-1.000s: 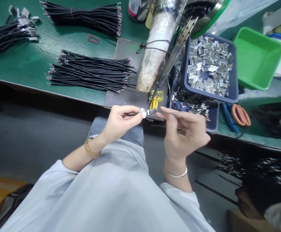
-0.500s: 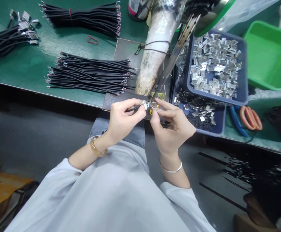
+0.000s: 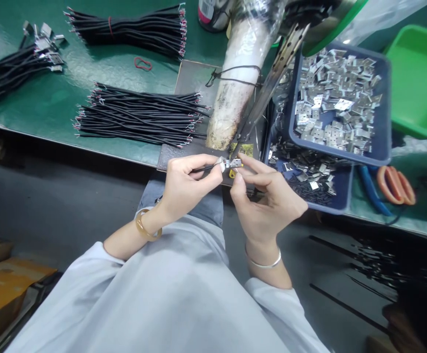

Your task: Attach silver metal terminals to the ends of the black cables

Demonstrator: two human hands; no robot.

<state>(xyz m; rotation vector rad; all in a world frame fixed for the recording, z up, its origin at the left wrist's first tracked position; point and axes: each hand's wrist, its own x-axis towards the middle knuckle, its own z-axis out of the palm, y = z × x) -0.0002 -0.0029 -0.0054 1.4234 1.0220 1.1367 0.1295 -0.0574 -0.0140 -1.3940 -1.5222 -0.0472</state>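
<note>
Between the thumb and fingers of my left hand [image 3: 193,179] is a black cable, mostly covered by the fingers. A small silvery metal connector piece [image 3: 236,163] sticks out to the right from that fingertip grip. My right hand [image 3: 268,193] is close beside it, its index fingertip at the piece's right end. Just below, the right thumb and another finger come together; whatever lies between them is too small to name. Behind the fingers is a small yellow part [image 3: 232,173], partly hidden. A thin dark metal tip [image 3: 237,144] comes down just above the connector piece.
Loose black cables [image 3: 143,115] lie left, with a banded bundle [image 3: 132,29] behind and connector-ended cables [image 3: 14,63] far left. A white wrapped tube [image 3: 231,93] slants overhead. Right are a blue bin [image 3: 384,122] of metal pieces, a green bin [image 3: 415,73] and orange-handled pliers [image 3: 389,185].
My right thumb and index finger have moved slightly apart, so more of the metal piece shows. My left hand keeps its grip. The whole view has shifted a little.
</note>
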